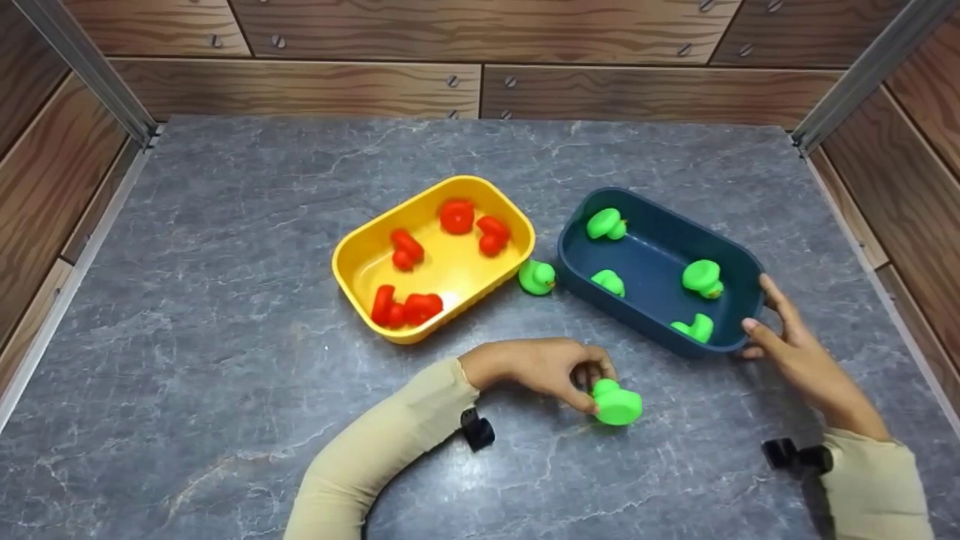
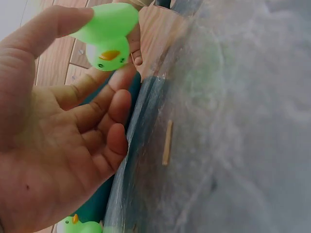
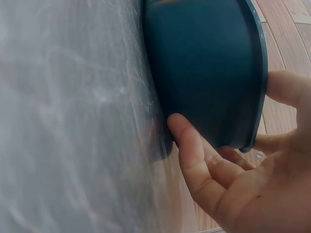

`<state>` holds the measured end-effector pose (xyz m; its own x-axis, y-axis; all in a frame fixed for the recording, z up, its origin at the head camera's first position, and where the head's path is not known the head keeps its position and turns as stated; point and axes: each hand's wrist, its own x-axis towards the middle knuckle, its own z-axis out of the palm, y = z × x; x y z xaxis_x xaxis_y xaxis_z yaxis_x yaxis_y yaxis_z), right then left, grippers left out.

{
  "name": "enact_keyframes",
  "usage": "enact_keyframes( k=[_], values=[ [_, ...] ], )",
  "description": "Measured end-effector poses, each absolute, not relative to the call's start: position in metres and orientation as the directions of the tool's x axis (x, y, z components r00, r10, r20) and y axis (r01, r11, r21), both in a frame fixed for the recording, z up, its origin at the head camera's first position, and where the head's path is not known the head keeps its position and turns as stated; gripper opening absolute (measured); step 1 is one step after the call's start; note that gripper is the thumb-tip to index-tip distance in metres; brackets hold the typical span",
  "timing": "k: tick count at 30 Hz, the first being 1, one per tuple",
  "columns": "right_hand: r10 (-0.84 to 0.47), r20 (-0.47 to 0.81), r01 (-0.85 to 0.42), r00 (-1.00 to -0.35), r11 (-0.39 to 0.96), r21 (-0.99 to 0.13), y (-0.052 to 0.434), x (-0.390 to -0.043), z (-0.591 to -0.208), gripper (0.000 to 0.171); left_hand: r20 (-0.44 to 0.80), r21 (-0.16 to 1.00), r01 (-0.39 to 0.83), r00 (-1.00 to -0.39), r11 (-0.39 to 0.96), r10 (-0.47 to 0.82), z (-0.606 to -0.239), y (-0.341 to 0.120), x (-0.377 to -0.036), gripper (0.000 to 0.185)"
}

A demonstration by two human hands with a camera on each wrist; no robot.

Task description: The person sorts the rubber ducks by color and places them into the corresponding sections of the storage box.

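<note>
My left hand (image 1: pixel 551 367) pinches a green rubber duck (image 1: pixel 618 405) between thumb and fingers, in front of the blue tub. In the left wrist view that duck (image 2: pixel 109 29) hangs head down, its orange beak showing. My right hand (image 1: pixel 799 360) grips the near right end of the dark blue tub (image 1: pixel 656 251). In the right wrist view the thumb is at the tub's rim and the fingers lie along its outer wall (image 3: pixel 209 73). Several green ducks, one of them here (image 1: pixel 703 277), lie inside the tub. Another green duck (image 1: pixel 537 277) sits upright on the table between the two tubs.
A yellow tub (image 1: pixel 442 262) stands left of the blue one, with several red rubber ducks (image 1: pixel 457 217) in it. Both are on a grey marbled tabletop (image 1: pixel 225 337). Wood-patterned panels (image 1: pixel 480 30) and metal posts (image 1: pixel 94 71) bound the table at the back and sides.
</note>
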<state>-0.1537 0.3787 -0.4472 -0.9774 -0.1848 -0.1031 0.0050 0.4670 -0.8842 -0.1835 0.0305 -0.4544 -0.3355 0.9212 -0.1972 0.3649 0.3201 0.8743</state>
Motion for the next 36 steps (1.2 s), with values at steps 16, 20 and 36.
enact_keyframes(
  k=[16, 20, 36],
  values=[
    [-0.196, -0.118, 0.002, -0.974, 0.508, -0.861, 0.378, -0.154, -0.443, 0.072, 0.047, 0.944, 0.299, -0.544, 0.141, 0.838, -0.442, 0.029, -0.186, 0.042],
    [-0.190, -0.120, 0.008, -0.974, 0.506, -0.862, 0.378, -0.153, -0.445, 0.072, 0.106, 0.948, 0.301, -0.601, 0.101, 0.792, -0.439, 0.029, -0.187, 0.042],
    [-0.182, -0.102, -0.003, -0.978, 0.502, -0.865, 0.378, -0.154, -0.447, 0.072, 0.197, 0.964, 0.265, -0.768, 0.023, 0.610, -0.423, 0.038, -0.193, 0.046]
  ],
)
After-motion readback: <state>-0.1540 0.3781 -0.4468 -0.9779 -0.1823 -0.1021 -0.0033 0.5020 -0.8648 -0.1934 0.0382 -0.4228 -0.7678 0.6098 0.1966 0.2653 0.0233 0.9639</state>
